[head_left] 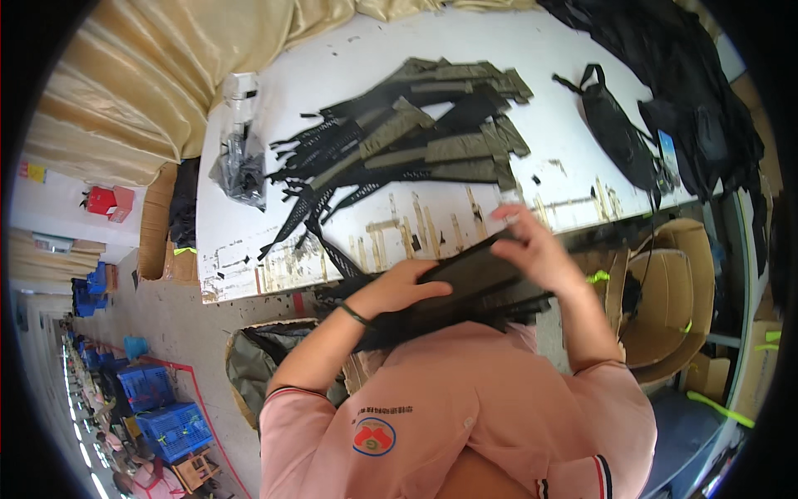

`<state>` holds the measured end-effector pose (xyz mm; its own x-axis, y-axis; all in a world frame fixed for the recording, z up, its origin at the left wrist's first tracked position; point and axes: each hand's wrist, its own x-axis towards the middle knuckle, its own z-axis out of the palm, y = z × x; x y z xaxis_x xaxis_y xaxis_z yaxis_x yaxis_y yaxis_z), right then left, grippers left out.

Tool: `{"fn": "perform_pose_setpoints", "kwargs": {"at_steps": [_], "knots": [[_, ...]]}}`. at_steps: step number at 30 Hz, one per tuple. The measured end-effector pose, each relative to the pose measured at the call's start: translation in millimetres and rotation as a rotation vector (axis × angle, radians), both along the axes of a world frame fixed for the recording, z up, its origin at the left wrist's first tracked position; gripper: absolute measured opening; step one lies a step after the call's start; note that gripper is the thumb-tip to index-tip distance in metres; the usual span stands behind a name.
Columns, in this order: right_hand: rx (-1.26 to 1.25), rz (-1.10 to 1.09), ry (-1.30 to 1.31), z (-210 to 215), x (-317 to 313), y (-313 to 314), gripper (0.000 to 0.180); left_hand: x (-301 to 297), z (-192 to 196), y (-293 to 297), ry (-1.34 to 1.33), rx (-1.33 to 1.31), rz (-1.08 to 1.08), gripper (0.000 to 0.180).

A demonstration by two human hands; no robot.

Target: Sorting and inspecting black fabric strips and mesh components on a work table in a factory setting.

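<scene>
My left hand (405,285), with a dark band on the wrist, and my right hand (534,246) both grip a flat stack of black fabric pieces (478,283) held in front of my pink shirt, just at the near edge of a white table (332,75). The left hand clasps the stack's left end. The right hand holds its upper right part with fingers curled over the top. On the table beyond lies a fanned pile of black and olive webbing strips (399,141).
A black pouch with straps (619,133) and a heap of black fabric (682,58) lie at the table's right. A crumpled plastic bag (237,158) sits at its left end. Cardboard boxes (665,299) stand right, a box of olive fabric (253,362) and blue crates (162,407) lower left.
</scene>
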<state>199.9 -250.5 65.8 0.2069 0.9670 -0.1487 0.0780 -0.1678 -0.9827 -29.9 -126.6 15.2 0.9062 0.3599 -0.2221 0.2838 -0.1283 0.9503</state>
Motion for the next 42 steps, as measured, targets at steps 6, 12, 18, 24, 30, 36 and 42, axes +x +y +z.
{"fn": "perform_pose_setpoints", "kwargs": {"at_steps": [6, 12, 18, 24, 30, 36, 42], "knots": [[-0.245, 0.080, -0.407, -45, 58, -36, 0.037, -101, -17, 2, 0.597, 0.439, -0.202, 0.040], [-0.478, 0.268, -0.698, -111, 37, -55, 0.037, -112, -13, 17, 0.607, 0.574, -0.273, 0.039], [-0.496, 0.402, -0.862, -80, 32, -41, 0.045, -5, 26, 111, 0.051, 0.671, 0.271, 0.029], [-0.228, 0.173, -0.969, -38, 32, -23, 0.040, 38, -30, 204, 0.549, 0.956, 0.566, 0.046], [-0.092, 0.020, -0.568, -21, 43, -9, 0.044, 37, 1, 188, 0.177, 1.176, 0.594, 0.031], [0.538, -0.334, -0.848, 0, 27, 48, 0.059, 28, 37, 80, -0.096, 0.176, 0.250, 0.021], [0.317, -0.158, -0.574, -43, 6, 60, 0.048, 20, 25, 47, -0.108, -0.111, 0.225, 0.022]]}}
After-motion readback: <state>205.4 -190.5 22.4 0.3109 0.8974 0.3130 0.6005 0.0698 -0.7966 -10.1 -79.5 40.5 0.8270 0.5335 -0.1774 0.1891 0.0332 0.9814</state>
